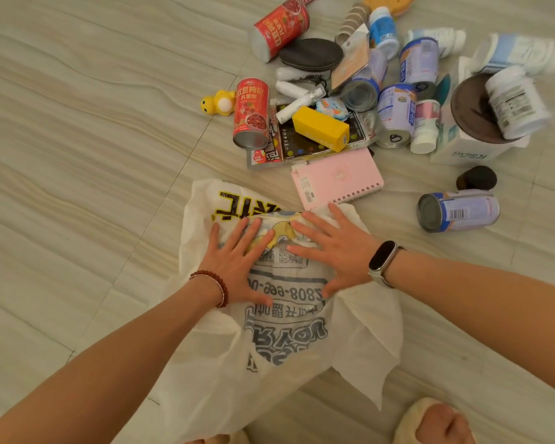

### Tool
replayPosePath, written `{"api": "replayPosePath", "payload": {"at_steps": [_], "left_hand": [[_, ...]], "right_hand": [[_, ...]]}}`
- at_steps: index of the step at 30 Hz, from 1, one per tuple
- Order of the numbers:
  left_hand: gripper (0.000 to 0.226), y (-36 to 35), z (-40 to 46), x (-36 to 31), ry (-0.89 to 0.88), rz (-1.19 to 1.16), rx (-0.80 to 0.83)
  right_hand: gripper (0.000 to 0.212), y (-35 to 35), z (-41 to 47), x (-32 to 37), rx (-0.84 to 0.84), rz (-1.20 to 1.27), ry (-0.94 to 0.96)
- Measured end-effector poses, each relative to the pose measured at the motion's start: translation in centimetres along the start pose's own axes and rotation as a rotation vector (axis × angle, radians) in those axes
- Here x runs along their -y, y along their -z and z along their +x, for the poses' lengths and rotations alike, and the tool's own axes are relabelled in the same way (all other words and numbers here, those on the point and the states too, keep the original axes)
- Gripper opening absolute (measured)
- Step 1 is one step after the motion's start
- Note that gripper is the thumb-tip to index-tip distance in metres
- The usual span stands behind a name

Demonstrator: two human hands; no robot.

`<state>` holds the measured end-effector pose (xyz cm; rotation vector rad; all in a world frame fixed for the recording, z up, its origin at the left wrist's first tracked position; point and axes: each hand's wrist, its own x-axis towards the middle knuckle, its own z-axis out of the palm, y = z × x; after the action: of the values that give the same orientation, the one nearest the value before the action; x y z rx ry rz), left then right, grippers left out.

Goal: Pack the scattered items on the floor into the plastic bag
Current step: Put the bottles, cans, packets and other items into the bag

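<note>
the pale tiled floor (77,155) is bare on the left. a small yellow duck toy (217,103) lies at the left edge of the scattered pile, just beside a red can (251,114) lying on its side. a second red can (281,27) lies farther back, near the top of the view.

lower down, the left hand (237,261) presses flat on the white plastic bag (279,331), fingers spread wide and straight, gripping nothing; a bead bracelet (212,288) circles its wrist. the bag lies flattened and crumpled on the floor in front of the person, its printed side up, between the two forearms and just short of the pile.

the right hand (337,248) lies palm down on the bag too, fingers splayed and open, holding nothing, its fingertips near the pink spiral notebook (337,179). a dark band watch (383,256) sits on that wrist.

above the notebook, a yellow box (321,128) rests on dark snack packets (302,139), with a black oval pouch (311,54) behind it. to the right, several purple-and-white cans (394,113) lie tumbled together among white bottles. further right, a white jar (515,102) leans in a brown-rimmed container (471,107) on a white box (465,149). a lone purple can (458,211) lies apart on its side, near a small dark jar (476,178). a slipper (436,421) shows at the bottom right.
</note>
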<state>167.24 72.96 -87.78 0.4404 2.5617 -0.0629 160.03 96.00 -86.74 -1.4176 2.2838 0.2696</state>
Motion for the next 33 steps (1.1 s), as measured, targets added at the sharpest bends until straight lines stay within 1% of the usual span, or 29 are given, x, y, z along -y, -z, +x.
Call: {"api": "replayPosePath", "payload": {"at_steps": [3,6,8,9,10,11,13,14,16,17,18,19,20,22,23,24,25,26,28,30,31,33], "left_hand": [[0.11,-1.4,-1.6,-0.3,-0.039,-0.03,0.021],[0.103,-1.4,-2.1,-0.7,-0.051,0.001,0.08],[0.096,-0.9,-2.1,-0.8,-0.042,-0.04,0.078],[0.093,-0.6,-2.0,-0.9,-0.02,-0.078,0.027],[0.089,0.0,-2.0,-1.0,-0.004,-0.109,-0.062],[0.08,0.9,-2.1,-1.2,0.001,-0.137,-0.19],[0.056,2.9,-1.7,-1.2,-0.015,-0.211,-0.441],[0.047,4.2,-1.3,-1.1,-0.026,-0.252,-0.525],[0.041,7.1,-0.1,-1.1,-0.023,-0.347,-0.622],[0.043,8.4,0.7,-1.2,-0.009,-0.39,-0.648],[0.046,9.4,1.6,-1.3,0.007,-0.413,-0.655],[0.051,10.3,2.6,-1.6,0.019,-0.42,-0.644],[0.055,11.0,3.6,-2.0,0.032,-0.422,-0.609],[0.058,11.6,6.0,-2.7,0.077,-0.452,-0.47],[0.057,11.5,7.2,-3.0,0.1,-0.474,-0.398],[0.058,11.3,8.3,-3.5,0.122,-0.484,-0.33],[0.061,11.0,9.2,-4.0,0.147,-0.486,-0.261],[0.064,10.7,10.1,-4.5,0.174,-0.47,-0.201],[0.074,10.2,11.5,-5.3,0.262,-0.445,-0.12],[0.088,10.1,12.4,-6.0,0.361,-0.439,-0.12],[0.094,10.0,12.5,-6.5,0.355,-0.39,-0.152],[0.1,9.3,12.3,-7.6,0.21,-0.249,-0.243]], "right_hand": [[0.104,-0.8,-0.7,0.7,0.048,-0.08,0.077],[0.097,-1.5,-0.7,0.9,0.099,-0.116,0.105],[0.086,-1.2,-0.9,0.9,0.075,-0.055,0.11],[0.078,-1.0,-1.2,0.9,0.025,-0.009,0.11],[0.068,-0.7,-1.6,0.9,-0.04,0.065,0.098],[0.058,-0.4,-2.0,1.0,-0.123,0.136,0.079],[0.042,0.4,-3.0,1.0,-0.347,0.264,-0.011],[0.036,0.8,-3.6,0.7,-0.472,0.343,-0.08],[0.034,1.8,-5.0,-0.4,-0.649,0.525,-0.238],[0.036,2.0,-5.8,-1.4,-0.702,0.555,-0.313],[0.04,2.1,-6.6,-2.6,-0.727,0.531,-0.39],[0.046,1.9,-7.5,-3.9,-0.701,0.485,-0.475],[0.054,1.7,-8.4,-5.1,-0.612,0.449,-0.568],[0.068,0.6,-10.5,-7.1,-0.291,0.457,-0.736],[0.074,0.0,-11.3,-7.7,-0.13,0.451,-0.775],[0.079,-0.5,-11.8,-8.1,-0.01,0.416,-0.78],[0.081,-0.8,-12.2,-8.4,0.049,0.365,-0.768],[0.082,-1.0,-12.3,-8.6,0.063,0.313,-0.76],[0.08,-0.9,-12.1,-8.9,0.025,0.276,-0.785],[0.077,-1.1,-11.7,-8.6,-0.022,0.326,-0.834],[0.075,-1.3,-11.6,-8.4,-0.044,0.363,-0.854],[0.073,-1.8,-11.3,-7.8,-0.079,0.453,-0.877]]}}
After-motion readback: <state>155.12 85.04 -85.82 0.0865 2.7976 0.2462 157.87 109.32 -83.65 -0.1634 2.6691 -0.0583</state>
